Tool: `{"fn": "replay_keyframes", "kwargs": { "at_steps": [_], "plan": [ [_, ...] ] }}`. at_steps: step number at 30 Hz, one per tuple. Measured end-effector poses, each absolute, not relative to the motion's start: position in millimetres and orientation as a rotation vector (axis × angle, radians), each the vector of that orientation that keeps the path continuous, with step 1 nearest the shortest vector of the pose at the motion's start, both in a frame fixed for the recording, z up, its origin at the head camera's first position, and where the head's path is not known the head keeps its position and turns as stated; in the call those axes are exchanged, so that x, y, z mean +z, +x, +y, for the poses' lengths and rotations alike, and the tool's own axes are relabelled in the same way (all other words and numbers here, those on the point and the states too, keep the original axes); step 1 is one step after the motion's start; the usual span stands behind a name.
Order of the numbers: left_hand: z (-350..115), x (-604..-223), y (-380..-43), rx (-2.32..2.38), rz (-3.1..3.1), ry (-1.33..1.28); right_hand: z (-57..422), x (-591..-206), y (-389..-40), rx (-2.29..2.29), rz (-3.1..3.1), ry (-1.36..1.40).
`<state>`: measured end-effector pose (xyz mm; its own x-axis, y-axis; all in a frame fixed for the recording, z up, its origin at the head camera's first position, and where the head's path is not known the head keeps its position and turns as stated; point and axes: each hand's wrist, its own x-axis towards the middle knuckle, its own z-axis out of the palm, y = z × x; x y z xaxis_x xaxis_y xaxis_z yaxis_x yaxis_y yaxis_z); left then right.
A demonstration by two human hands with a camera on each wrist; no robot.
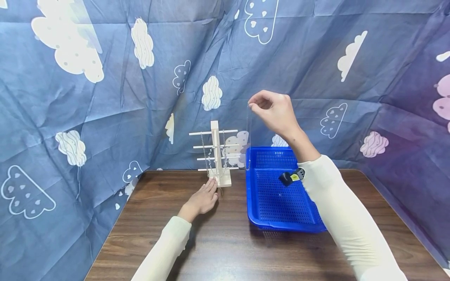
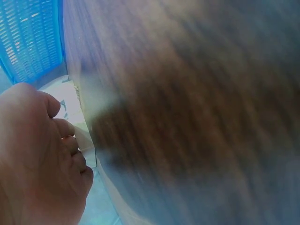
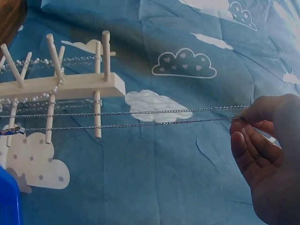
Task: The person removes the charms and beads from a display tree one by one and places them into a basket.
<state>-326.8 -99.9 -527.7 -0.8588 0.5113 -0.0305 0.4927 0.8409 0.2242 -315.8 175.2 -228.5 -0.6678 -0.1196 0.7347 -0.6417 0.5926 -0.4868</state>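
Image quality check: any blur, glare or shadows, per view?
Head: sheen on the near tabletop, soft shadow beside the left sleeve; left wrist: tabletop badly blurred with a broad dark patch, blue basket bright and washed out; right wrist: chain fairly sharp, right hand dim; in the head view the chain is faint.

Table (image 1: 228, 242): dark brown wood grain, glossy; landmark.
Basket (image 1: 260, 225): blue, perforated, on the table, right of its middle, toward its back edge.
Backdrop (image 1: 168, 39): creased blue fabric, behind the table and along both its sides.
Cloud prints (image 1: 212, 93): white, filled or outlined; pinkish right of the table.
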Motion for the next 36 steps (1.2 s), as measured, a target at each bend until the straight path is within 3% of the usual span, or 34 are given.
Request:
{"fn": "replay_keyframes", "kwargs": {
  "at_steps": [36],
  "plan": [
    [-99, -527, -327, 0.284, 2.923, 0.786, 226, -231, -336, 1.014, -2.182, 0.369]
  ]
}}
